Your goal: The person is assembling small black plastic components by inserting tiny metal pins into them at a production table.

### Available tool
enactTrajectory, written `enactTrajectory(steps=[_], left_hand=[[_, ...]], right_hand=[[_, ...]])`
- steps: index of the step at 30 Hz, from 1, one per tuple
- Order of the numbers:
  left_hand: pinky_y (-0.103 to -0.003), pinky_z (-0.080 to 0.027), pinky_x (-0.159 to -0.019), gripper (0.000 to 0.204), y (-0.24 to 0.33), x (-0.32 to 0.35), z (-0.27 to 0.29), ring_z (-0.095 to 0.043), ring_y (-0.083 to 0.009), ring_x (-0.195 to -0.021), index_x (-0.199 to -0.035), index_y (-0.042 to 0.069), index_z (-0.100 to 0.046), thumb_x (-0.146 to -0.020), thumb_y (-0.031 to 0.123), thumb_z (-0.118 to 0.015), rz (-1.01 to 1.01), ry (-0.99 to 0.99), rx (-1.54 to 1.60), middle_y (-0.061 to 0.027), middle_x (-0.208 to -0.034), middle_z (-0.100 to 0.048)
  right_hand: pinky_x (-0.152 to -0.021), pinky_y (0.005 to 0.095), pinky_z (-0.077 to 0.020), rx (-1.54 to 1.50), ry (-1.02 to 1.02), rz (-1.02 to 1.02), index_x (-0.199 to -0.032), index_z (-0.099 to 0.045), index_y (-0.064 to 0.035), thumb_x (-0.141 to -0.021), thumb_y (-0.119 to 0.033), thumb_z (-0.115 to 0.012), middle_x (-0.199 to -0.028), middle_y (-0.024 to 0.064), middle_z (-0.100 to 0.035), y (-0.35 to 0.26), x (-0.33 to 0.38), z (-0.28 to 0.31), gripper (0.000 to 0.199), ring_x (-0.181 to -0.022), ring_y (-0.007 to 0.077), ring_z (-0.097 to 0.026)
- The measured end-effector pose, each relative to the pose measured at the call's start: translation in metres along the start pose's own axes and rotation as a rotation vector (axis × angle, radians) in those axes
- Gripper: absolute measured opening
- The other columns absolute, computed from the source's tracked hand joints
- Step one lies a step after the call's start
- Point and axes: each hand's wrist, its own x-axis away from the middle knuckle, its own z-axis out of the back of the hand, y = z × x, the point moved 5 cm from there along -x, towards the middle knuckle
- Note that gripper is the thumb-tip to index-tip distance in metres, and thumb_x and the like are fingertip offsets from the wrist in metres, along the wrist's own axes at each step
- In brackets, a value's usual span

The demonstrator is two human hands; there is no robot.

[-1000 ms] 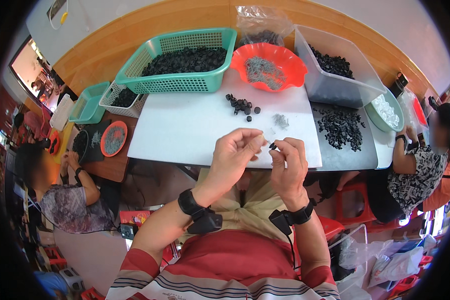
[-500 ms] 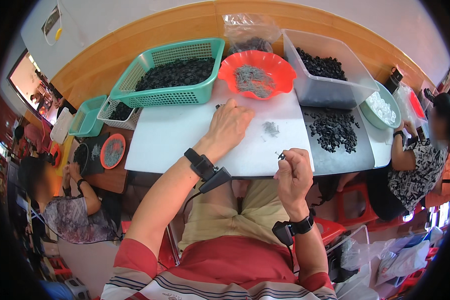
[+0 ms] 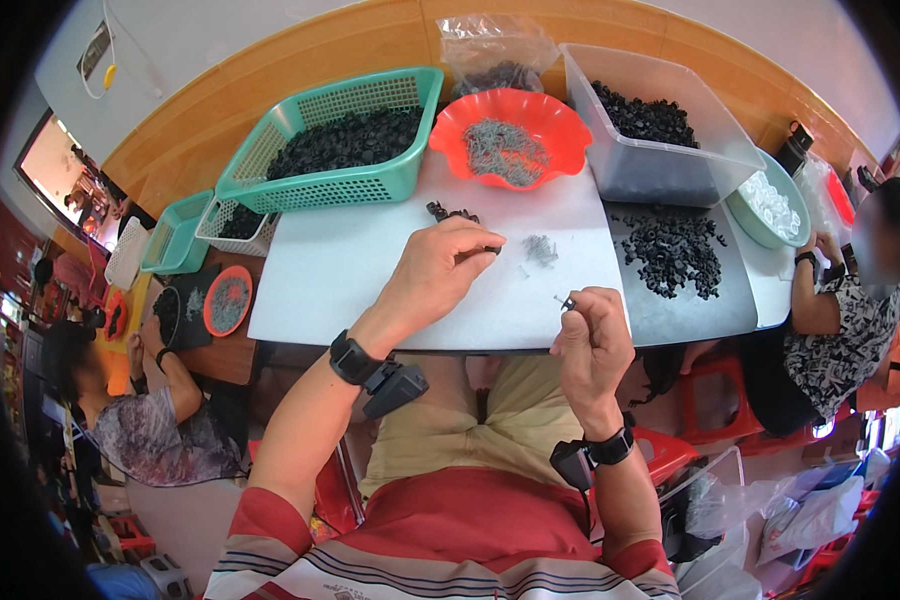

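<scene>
My left hand [image 3: 425, 280] is over the white sheet, thumb and forefinger closed on a small black plastic part [image 3: 489, 250]. Just beyond it lies a small heap of similar black parts [image 3: 454, 213], partly hidden by the hand. At the sheet's near right edge, my right hand [image 3: 594, 340] pinches a small black clip [image 3: 569, 303] with a thin grey nail [image 3: 560, 297] sticking out to the left. Between and beyond the hands lies a little pile of grey nails [image 3: 541, 250], with one or two loose beside it.
At the back stand a green basket [image 3: 320, 190] of black parts, a red scalloped bowl [image 3: 570, 140] of nails and a clear bin [image 3: 660, 165] of black pieces. Loose black clips [image 3: 673, 255] cover a dark mat at right. Other people sit at both sides.
My left hand has drawn back toward me from the heap of black parts, and a black part now shows in its fingertips. My right hand stays nearly in place, holding its clip.
</scene>
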Motion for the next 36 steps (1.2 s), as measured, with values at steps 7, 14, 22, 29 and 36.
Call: enactTrajectory(steps=[7, 14, 22, 29, 36], left_hand=[[-0.028, -0.060, -0.083, 0.021, -0.016, 0.024, -0.003, -0.073, -0.0153, -0.093, -0.115, -0.003, -0.071, -0.095, 0.004, -0.069, 0.238, -0.056, 0.500, -0.0058, -0.106, -0.073], [-0.031, -0.063, -0.088, 0.021, -0.018, 0.046, -0.010, -0.073, -0.0175, -0.096, -0.117, 0.000, -0.068, -0.097, 0.005, -0.068, 0.402, 0.002, 1.087, -0.0116, -0.109, -0.073], [-0.031, -0.063, -0.089, 0.024, -0.029, 0.062, -0.017, -0.073, -0.0193, -0.099, -0.121, 0.001, -0.066, -0.097, 0.006, -0.067, 0.479, -0.023, 1.443, -0.0128, -0.114, -0.072], [-0.032, -0.063, -0.090, 0.025, -0.025, 0.069, -0.021, -0.073, -0.0190, -0.099, -0.122, 0.001, -0.066, -0.097, 0.006, -0.067, 0.476, -0.049, 1.518, -0.0136, -0.115, -0.072], [-0.031, -0.062, -0.091, 0.026, -0.030, 0.074, -0.022, -0.073, -0.0197, -0.100, -0.123, 0.001, -0.066, -0.097, 0.006, -0.068, 0.474, -0.049, 1.524, -0.0133, -0.116, -0.072]], right_hand=[[-0.053, 0.0214, -0.0508, -0.010, -0.031, 0.030, -0.113, -0.062, 0.0017, -0.098, -0.005, -0.066, -0.108, 0.0088, -0.057, -0.005, -0.001, -0.010, 0.017, -0.069, 0.0082, -0.057], [-0.053, 0.0215, -0.0506, -0.011, -0.073, 0.045, -0.113, -0.062, 0.0011, -0.098, -0.004, -0.067, -0.107, 0.0093, -0.057, -0.011, 0.002, -0.023, 0.017, -0.069, 0.0085, -0.057], [-0.052, 0.0222, -0.0484, -0.045, -0.110, 0.067, -0.111, -0.062, 0.0005, -0.097, -0.001, -0.067, -0.105, 0.0091, -0.058, -0.024, -0.003, -0.042, 0.016, -0.068, 0.0092, -0.058], [-0.061, 0.0271, -0.0492, 0.029, -0.127, 0.116, -0.110, -0.064, -0.0006, -0.093, -0.002, -0.072, -0.100, 0.0104, -0.061, -0.026, -0.005, -0.055, 0.019, -0.074, 0.0147, -0.058], [-0.063, 0.0285, -0.0496, 0.104, -0.188, 0.109, -0.112, -0.065, -0.0019, -0.093, -0.003, -0.072, -0.101, 0.0098, -0.062, -0.028, -0.004, -0.060, 0.020, -0.075, 0.0187, -0.058]])
